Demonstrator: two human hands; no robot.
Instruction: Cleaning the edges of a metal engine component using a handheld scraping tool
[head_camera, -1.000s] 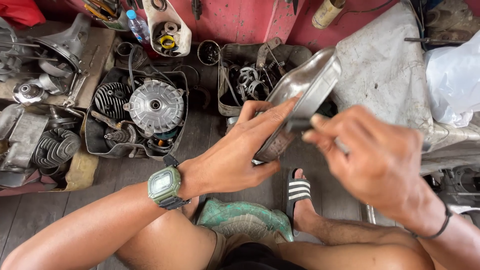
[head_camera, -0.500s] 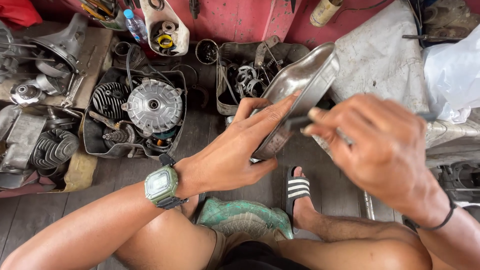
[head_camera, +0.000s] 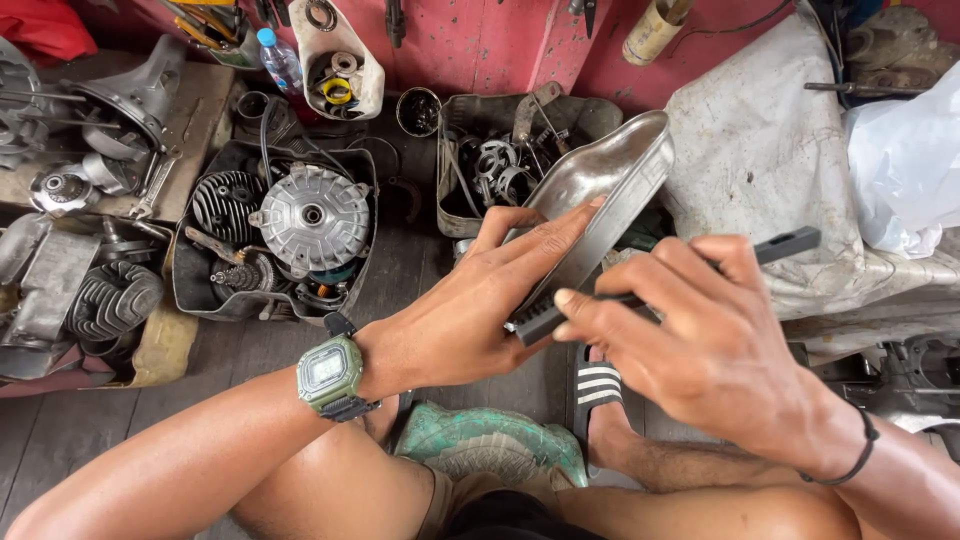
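The left hand (head_camera: 480, 300) lies flat against the underside of a curved, shiny metal cover (head_camera: 600, 190), fingers extended along its surface and supporting it in a tilted position above the floor. The left wrist carries a green digital watch (head_camera: 328, 375). The right hand (head_camera: 700, 340) is closed around a dark flat tool (head_camera: 790, 243), resembling a file or brush handle. The far end of the tool projects to the right past the fingers; the near end meets the lower edge of the metal cover, just beside the left thumb. A black cord bracelet (head_camera: 850, 460) sits on the right wrist.

The metal cover is held centre-frame, over the gap between the knees, with its upper end pointing toward the far red wall (head_camera: 470, 45).

Far left of the hands, a black tray (head_camera: 190, 290) holds a finned round engine part (head_camera: 312, 215) and other finned cylinders. A second tray (head_camera: 455, 215), directly behind the cover, holds rings and small metal parts. A white cloth (head_camera: 760, 150) covers an object at right. A striped black sandal (head_camera: 598, 385) is on the foot below the hands.
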